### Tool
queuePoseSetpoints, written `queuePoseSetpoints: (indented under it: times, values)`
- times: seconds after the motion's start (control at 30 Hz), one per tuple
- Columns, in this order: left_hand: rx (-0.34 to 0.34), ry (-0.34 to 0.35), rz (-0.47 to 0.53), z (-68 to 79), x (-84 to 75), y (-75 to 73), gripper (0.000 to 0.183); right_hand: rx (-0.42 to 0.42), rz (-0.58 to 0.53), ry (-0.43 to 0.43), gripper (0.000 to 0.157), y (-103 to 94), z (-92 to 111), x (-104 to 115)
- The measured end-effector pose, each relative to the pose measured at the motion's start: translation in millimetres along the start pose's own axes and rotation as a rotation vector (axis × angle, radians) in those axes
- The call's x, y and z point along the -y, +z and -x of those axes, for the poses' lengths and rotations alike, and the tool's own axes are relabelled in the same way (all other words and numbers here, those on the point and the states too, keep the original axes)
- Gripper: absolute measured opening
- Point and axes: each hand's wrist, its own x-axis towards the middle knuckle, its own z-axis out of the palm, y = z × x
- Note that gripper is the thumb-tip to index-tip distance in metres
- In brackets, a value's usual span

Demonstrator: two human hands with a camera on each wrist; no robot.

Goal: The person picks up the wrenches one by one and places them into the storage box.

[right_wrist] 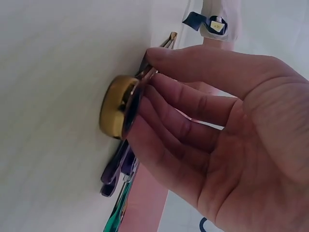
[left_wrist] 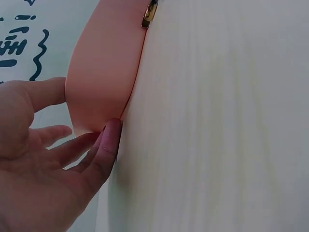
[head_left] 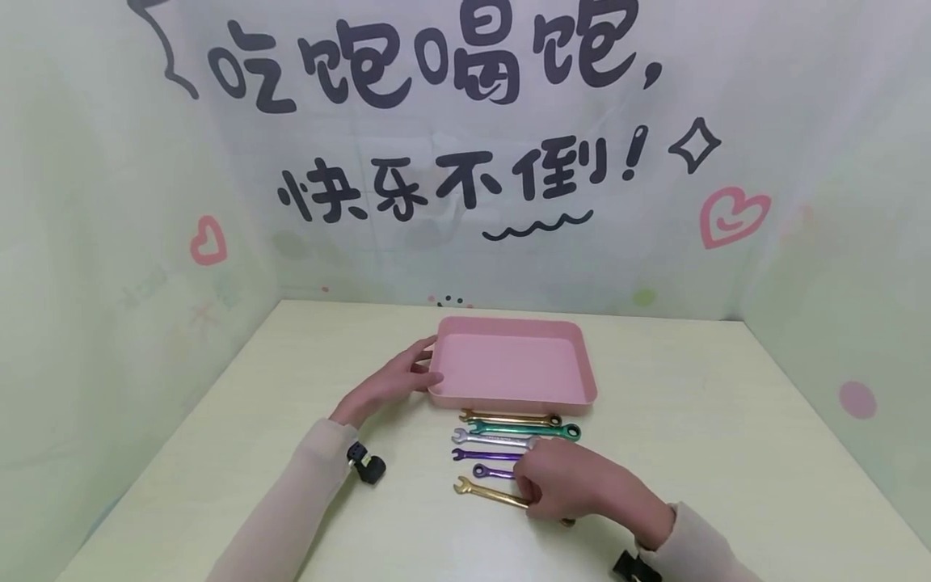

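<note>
My left hand (head_left: 396, 376) holds the left end of a shallow pink tray (head_left: 515, 325), thumb at the rim near the front corner and fingertips low on the wall in the left wrist view. In front of the tray, combination wrenches lie in a row: a gold wrench (head_left: 509, 419), a green wrench (head_left: 520, 430), a silver wrench (head_left: 490, 439), a long purple wrench (head_left: 486, 455) and a short purple wrench (head_left: 494, 471). My right hand (head_left: 563, 481) pinches the nearest gold wrench (right_wrist: 114, 108) between thumb and fingers, its ring end toward the right wrist camera. That hand covers the purple wrenches' right ends.
The pale wooden table (head_left: 691, 404) runs back to a printed cloth (head_left: 393, 259) with dark lettering, and cloth hangs on both sides. A small black camera (head_left: 366, 464) is strapped to my left wrist, another black device (head_left: 636, 567) to my right.
</note>
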Motion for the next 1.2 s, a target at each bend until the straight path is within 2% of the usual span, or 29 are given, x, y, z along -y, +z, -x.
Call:
queuePoseSetpoints:
  times: [0.17, 0.4, 0.57, 0.7, 0.9, 1.2]
  values:
    - [0.027, 0.029, -0.006, 0.2, 2.0, -1.1, 0.07, -0.014, 0.042, 0.009, 0.031, 1.8, 1.8, 4.4]
    - [0.034, 0.031, 0.0, 2.2, 3.8, -1.3, 0.067, -0.11, 0.206, -0.039, 0.04, 4.1, 5.4, 9.4]
    - [0.036, 0.033, -0.004, 2.1, 3.2, -0.4, 0.067, -0.163, 0.286, -0.051, 0.04, 4.4, 7.8, 11.4]
    - [0.029, 0.036, -0.011, 1.2, 2.7, 0.0, 0.068, -0.192, 0.306, -0.058, 0.039, 4.6, 7.3, 10.6]
    - [0.038, 0.041, -0.011, -0.1, 3.3, 0.1, 0.068, -0.204, 0.27, -0.064, 0.04, 1.2, 7.3, 9.7]
    - [0.037, 0.032, -0.001, 0.2, 2.5, -0.1, 0.068, -0.277, 0.296, -0.134, 0.03, -17.3, 13.9, 3.5]
